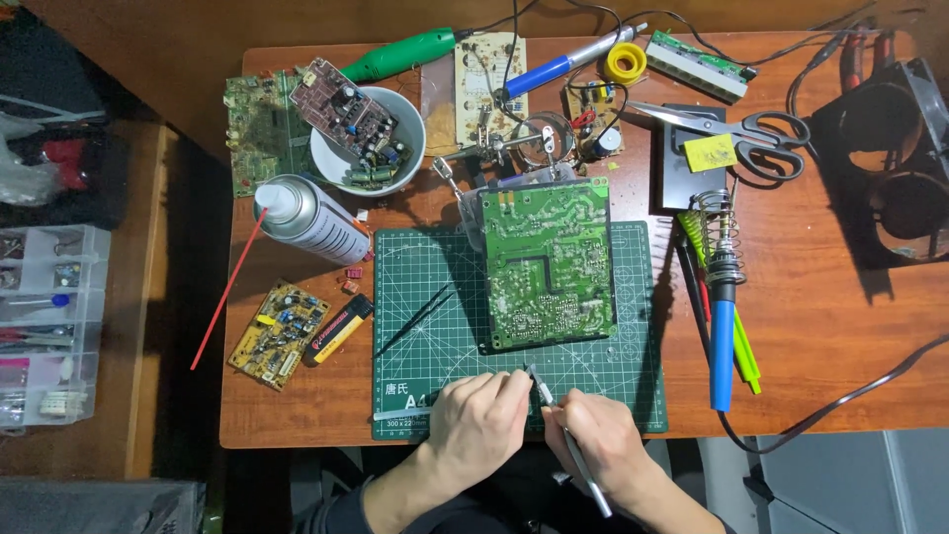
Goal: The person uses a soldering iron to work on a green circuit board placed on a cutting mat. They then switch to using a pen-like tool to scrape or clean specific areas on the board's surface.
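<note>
My left hand (477, 423) and my right hand (601, 442) meet at the near edge of a green cutting mat (425, 297). The right hand grips a slim silver pen-shaped tool (577, 463), its tip pointing up toward my left fingertips. My left fingers pinch at that tip (531, 374); what they hold is too small to tell. Just beyond the hands a large green circuit board (547, 262) lies solder side up on the mat. Black tweezers (415, 321) rest on the mat to its left.
A blue-handled soldering iron (723, 316) sits in a coil stand at right, beside scissors (741, 129). A spray can (311, 220), a white bowl of parts (366, 138), a small yellow board (279, 334) and a lighter (338, 329) lie at left. A fan (890, 158) stands far right.
</note>
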